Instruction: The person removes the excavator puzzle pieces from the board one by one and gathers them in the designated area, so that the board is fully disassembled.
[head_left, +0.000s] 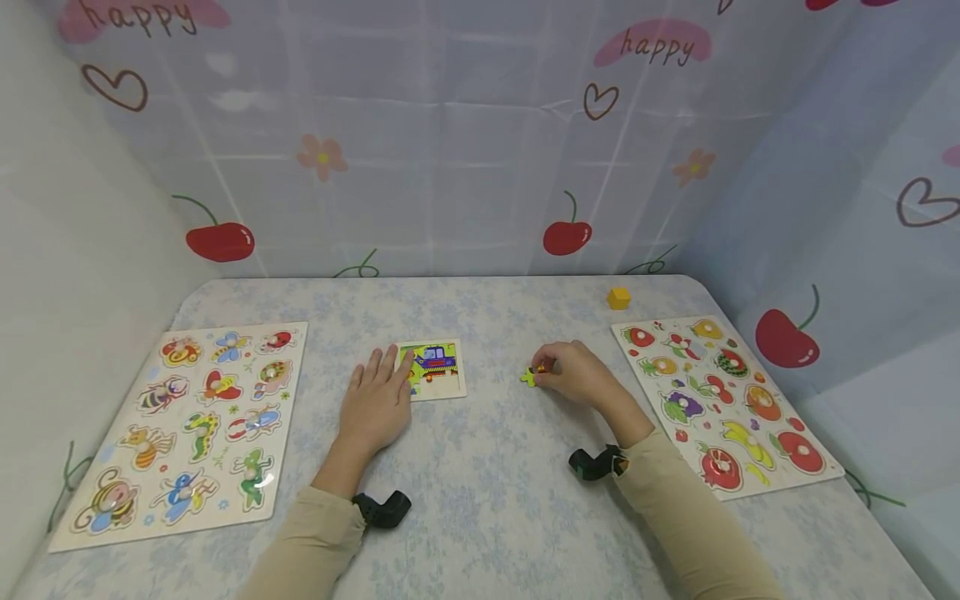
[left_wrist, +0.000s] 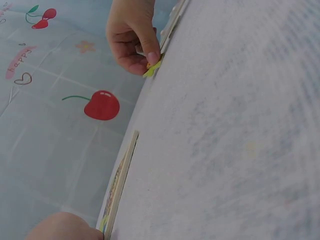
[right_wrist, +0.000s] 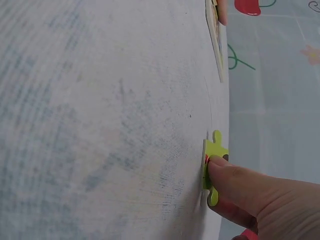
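My left hand [head_left: 377, 407] lies with its fingers spread, the fingertips touching the left side of a small framed jigsaw puzzle [head_left: 462, 385]. The puzzle picture shows a blue vehicle on yellow-green, and bare pale board shows at its lower right. To the right of it, my right hand [head_left: 579, 377] pinches a yellow-green jigsaw piece [head_left: 528, 378] between thumb and fingers, at or just above the table. In the right wrist view the jigsaw piece [right_wrist: 216, 148] has rounded knobs and stands on edge in the picture, its middle hidden by the thumb.
A board of insect pictures [head_left: 288, 433] lies at the left, and a board of fruit pictures [head_left: 795, 408] at the right. A yellow cube [head_left: 618, 298] sits near the back edge. Behind the patterned table [head_left: 480, 517] hangs a printed curtain [head_left: 450, 167].
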